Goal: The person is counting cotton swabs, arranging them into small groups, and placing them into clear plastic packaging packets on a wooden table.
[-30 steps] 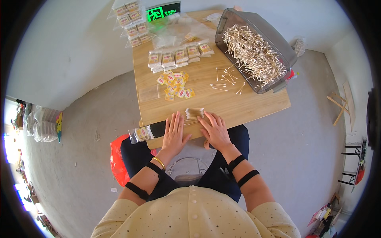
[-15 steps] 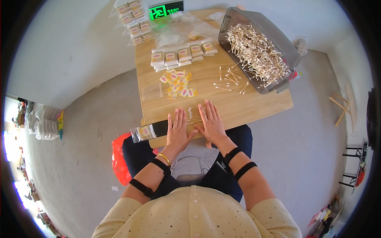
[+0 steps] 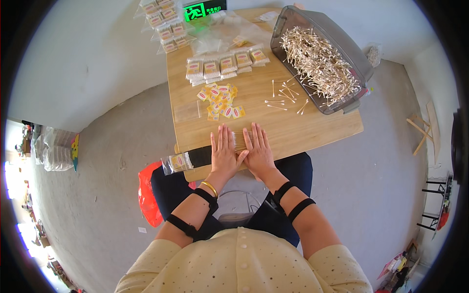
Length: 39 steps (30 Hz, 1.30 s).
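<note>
A row of cotton swabs (image 3: 239, 140) lies side by side near the table's front edge, between my two hands. My left hand (image 3: 224, 152) rests flat along the row's left end, fingers stretched out. Along the other end lies my right hand (image 3: 259, 150), also flat with fingers extended; the thumbs meet or nearly meet in front of the row. Both hands partly cover the swabs. To the left of my left hand is a black strip (image 3: 199, 157), and beside it a clear bag of swabs with a yellow card (image 3: 178, 162).
Small yellow-and-white cards (image 3: 222, 100) lie piled beyond my hands, beside a flat clear bag (image 3: 187, 111). Filled swab packs (image 3: 227, 64) stand stacked farther back. A grey bin (image 3: 337, 34) full of swabs sits at the far right, with loose swabs (image 3: 289, 93) before it.
My left hand has moved right, against the row's left end. The hands are closer together, and their thumbs have come together. The swab row appears more compact.
</note>
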Motion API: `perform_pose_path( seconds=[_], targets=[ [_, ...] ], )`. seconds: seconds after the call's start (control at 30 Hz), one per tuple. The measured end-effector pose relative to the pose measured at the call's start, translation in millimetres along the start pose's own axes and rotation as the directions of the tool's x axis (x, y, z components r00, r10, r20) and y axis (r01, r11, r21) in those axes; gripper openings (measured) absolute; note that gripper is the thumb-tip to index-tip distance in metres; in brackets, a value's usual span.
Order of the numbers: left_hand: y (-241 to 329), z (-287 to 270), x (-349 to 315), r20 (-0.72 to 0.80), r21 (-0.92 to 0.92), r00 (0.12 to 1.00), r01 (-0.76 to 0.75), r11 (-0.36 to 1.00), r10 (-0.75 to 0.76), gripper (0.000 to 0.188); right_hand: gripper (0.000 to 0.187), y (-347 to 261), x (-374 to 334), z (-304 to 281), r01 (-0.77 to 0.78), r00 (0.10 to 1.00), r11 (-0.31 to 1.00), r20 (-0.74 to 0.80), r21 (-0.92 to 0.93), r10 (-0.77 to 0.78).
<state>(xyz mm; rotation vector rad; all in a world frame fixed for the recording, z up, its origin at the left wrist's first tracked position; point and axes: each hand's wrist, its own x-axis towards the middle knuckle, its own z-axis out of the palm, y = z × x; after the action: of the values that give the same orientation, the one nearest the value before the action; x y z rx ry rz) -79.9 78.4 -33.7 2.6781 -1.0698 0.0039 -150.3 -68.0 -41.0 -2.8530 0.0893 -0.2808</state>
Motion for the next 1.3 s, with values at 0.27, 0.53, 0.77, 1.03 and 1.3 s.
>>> perform_pose_path(
  seconds=[0.27, 0.53, 0.77, 1.03, 1.3],
  targets=[
    [-19.2, -10.0, -2.7, 0.039, -0.200, 0.999, -0.015, 0.980, 0.023, 0.090, 0.083, -0.9, -1.6, -18.3, -0.008, 1.000, 0.994, 0.008, 0.106, 0.007],
    [-29.1, -20.3, -10.6, -0.075, -0.251, 0.995, -0.086, 0.964, 0.070, 0.084, 0.032, -8.2, -23.6, -28.5, 0.035, 0.993, 0.969, -0.118, 0.245, -0.006],
    [-28.5, -22.1, -9.2, -0.085, -0.320, 0.994, -0.088, 0.943, 0.064, 0.084, 0.029, -12.1, -16.9, -29.0, 0.030, 0.996, 0.969, -0.089, 0.246, -0.008],
    [-30.0, -23.3, -9.9, -0.077, -0.313, 0.996, -0.064, 0.948, 0.042, 0.086, 0.032, -12.9, -5.8, -30.0, 0.022, 0.994, 0.975, -0.109, 0.222, 0.002],
    [-28.0, -23.8, -8.7, -0.078, -0.315, 0.996, -0.055, 0.947, 0.032, 0.088, 0.033, -10.2, -2.7, -29.5, 0.026, 0.996, 0.979, -0.086, 0.201, -0.008]
  ],
)
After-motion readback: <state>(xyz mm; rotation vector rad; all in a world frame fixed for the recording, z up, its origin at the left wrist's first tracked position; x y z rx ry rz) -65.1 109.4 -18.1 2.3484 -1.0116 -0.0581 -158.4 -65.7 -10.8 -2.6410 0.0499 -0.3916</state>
